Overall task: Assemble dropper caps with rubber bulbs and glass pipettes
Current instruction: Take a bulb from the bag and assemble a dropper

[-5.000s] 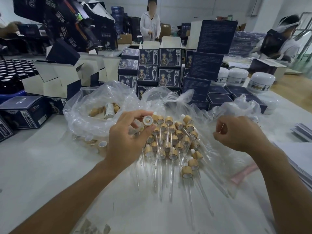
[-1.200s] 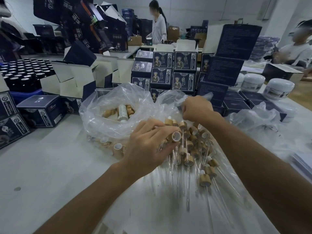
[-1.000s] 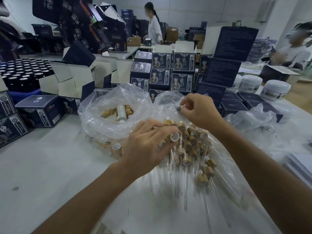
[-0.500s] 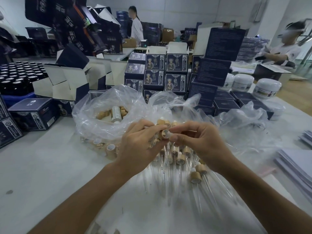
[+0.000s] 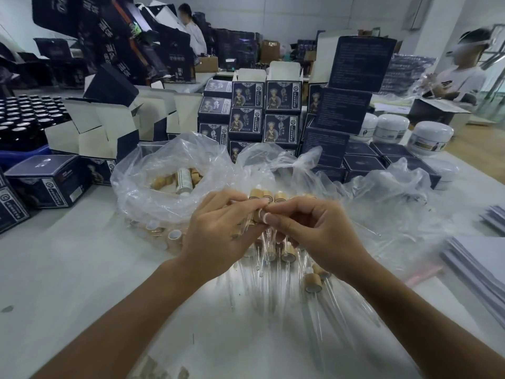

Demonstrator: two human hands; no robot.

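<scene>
The left hand (image 5: 218, 231) pinches a tan dropper cap (image 5: 259, 214) at its fingertips. The right hand (image 5: 314, 231), fingers curled, meets it there, seemingly seating a rubber bulb, though the bulb itself is hidden. The step in hand looks like bulb into cap. Next calls for a glass pipette pushed in squarely. Finished droppers (image 5: 276, 250) lie just beneath both hands; loose caps fill the plastic bag (image 5: 164, 187) beyond the left hand.

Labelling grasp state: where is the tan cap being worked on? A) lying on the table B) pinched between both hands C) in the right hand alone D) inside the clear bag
B: the small tan wooden dropper cap is pinched between the left hand and right hand fingertips.
</scene>
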